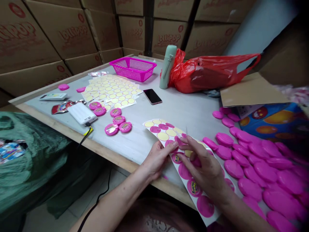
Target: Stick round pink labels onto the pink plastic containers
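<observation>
My left hand (156, 159) grips the edge of a curved sheet of round pink and yellow stickers (166, 135). My right hand (205, 166) pinches at the same sheet, its fingers bent over the stickers. To the right lies a heap of blank pink round plastic cases (263, 174). Several cases with printed labels (118, 127) sit left of my hands, and beyond them lie flat sheets of yellow round stickers (111, 91). The sheet's lower part curls down past the table edge.
A grey-topped table with a wooden edge (103, 151) holds a pink basket (132, 68), a phone (152, 96), a white power bank (82, 113), a green bottle (167, 67) and a red plastic bag (207, 72). Stacked cardboard boxes (72, 35) stand behind; green cloth (31, 167) lies left.
</observation>
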The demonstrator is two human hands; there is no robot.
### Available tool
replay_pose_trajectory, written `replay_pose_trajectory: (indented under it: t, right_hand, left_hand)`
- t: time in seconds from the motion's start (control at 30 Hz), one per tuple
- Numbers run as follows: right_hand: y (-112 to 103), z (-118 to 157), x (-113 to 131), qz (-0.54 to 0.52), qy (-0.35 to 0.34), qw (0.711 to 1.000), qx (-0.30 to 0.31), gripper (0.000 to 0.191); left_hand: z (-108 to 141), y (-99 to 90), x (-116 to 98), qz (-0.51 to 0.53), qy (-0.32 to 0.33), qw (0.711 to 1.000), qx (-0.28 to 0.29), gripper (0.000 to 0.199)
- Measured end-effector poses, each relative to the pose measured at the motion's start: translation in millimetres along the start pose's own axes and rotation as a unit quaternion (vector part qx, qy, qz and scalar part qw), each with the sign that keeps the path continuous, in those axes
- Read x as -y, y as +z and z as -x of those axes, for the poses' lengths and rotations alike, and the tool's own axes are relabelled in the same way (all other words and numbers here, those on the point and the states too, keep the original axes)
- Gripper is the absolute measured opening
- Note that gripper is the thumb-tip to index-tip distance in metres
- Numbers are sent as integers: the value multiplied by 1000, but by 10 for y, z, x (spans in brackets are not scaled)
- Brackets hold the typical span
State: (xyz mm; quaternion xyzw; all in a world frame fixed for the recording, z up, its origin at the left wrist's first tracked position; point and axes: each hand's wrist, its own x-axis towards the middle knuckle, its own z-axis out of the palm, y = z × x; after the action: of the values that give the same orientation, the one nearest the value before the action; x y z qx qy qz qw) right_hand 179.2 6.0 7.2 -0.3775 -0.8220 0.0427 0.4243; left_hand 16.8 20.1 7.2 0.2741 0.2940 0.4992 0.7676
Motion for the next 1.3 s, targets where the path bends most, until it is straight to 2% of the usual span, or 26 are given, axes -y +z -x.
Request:
replay_pose_trajectory:
  t: [0.23,0.5,0.8,0.9,1.03,1.2,1.3]
  right_hand:
    - [75,19,-63,44,-64,997,-12,87]
    - [123,64,-133,81,-85,993,-20,89]
    - [131,169,-122,75,-100,992,18,82]
    - [114,143,-86,64,-93,994,2,85]
    - [103,68,-83,43,-51,998,-23,91]
    - [97,77,-60,6,-34,999,-8,85]
    - [13,88,5,-16,-27,999,-23,80]
  left_hand:
    - [-57,-61,31,-31,33,996,-71,38]
    - [-70,-12,9,-49,18,996,-70,27]
    - [-108,-41,47,-39,17,994,-105,25]
    - [-112,-65,44,-40,24,993,-112,31]
    - [-116,-81,39,-48,30,993,-104,37]
    - [-111,-75,94,-68,53,990,-112,38]
    - [-167,-106,-17,-84,83,984,-131,38]
